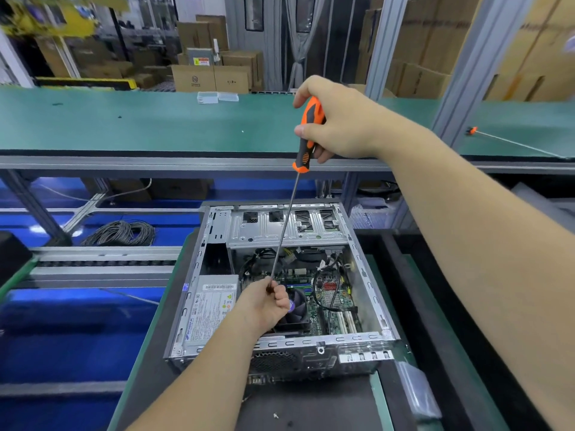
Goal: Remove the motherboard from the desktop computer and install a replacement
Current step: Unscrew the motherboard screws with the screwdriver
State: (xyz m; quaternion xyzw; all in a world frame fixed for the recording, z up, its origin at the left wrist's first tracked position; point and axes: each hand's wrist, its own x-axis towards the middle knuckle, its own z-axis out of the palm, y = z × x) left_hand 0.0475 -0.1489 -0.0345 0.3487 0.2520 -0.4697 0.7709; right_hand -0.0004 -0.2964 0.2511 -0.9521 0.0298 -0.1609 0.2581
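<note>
Motherboard point(329, 301) risks a gouge if the screwdriver point(287, 219) tip, pinched by left fingers point(273, 290), slips while right fingers point(303, 130) curl round its twelve-o'clock handle.

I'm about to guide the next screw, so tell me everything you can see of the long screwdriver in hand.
The screwdriver has an orange and black moulded handle and a very long, thin bare metal shaft. It stands steeply, leaning slightly, handle up and tip down inside the open computer case. The right hand grips the handle; the left hand pinches the shaft's lower end, hiding the tip beside the CPU fan.
</note>
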